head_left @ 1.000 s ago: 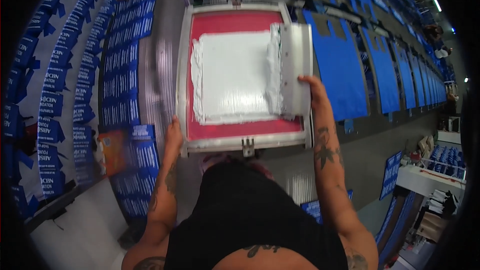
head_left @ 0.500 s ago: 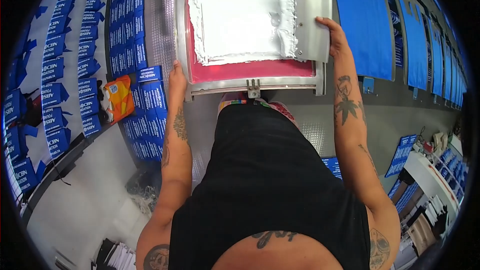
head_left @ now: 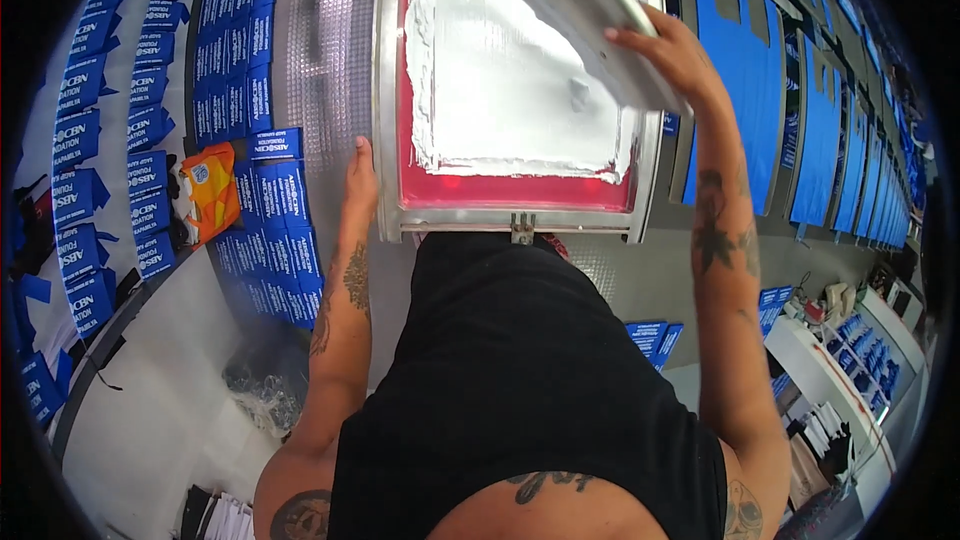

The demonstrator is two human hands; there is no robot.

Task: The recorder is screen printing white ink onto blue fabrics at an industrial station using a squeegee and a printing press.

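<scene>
A shiny, textured worktop strip [head_left: 330, 70] lies just left of the left fingers [head_left: 363, 152]; farther down and left spreads a pale, dark-edged surface [head_left: 160, 390]. Grey tabletop [head_left: 665, 265] stretches below the right fingers [head_left: 630, 38], a white bench [head_left: 815, 365] lower and farther right.

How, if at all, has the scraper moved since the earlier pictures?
Yes: against the metal frame, the scraper has turned from along the frame's right side to a slant, far end leftward.

Printing workshop, inked screen [head_left: 500, 189], blue printed pieces [head_left: 235, 50]
</scene>
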